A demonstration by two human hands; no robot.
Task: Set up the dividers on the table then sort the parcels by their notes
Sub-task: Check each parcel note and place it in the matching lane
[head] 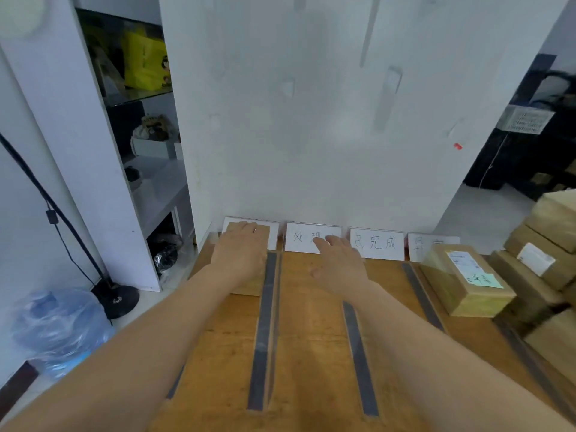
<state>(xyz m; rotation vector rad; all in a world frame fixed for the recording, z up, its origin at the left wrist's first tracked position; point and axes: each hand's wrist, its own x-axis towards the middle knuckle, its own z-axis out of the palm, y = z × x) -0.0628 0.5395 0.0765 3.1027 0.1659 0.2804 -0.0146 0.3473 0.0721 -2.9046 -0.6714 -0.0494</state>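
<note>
The left hand [240,254] is laid flat, fingers extended, on a parcel [249,288] set directly before the leftmost of the label cards [377,244]. The right hand [339,263] is held spread and empty just before the second card. The parcel's long axis is pointed away from the cards, along its lane. Dividers [265,322] are already laid on the table [311,338], running square to the cards. A second parcel [461,291] is placed, skewed, before the rightmost card. The stack [536,275] right of the cards is judged still unsorted.
</note>
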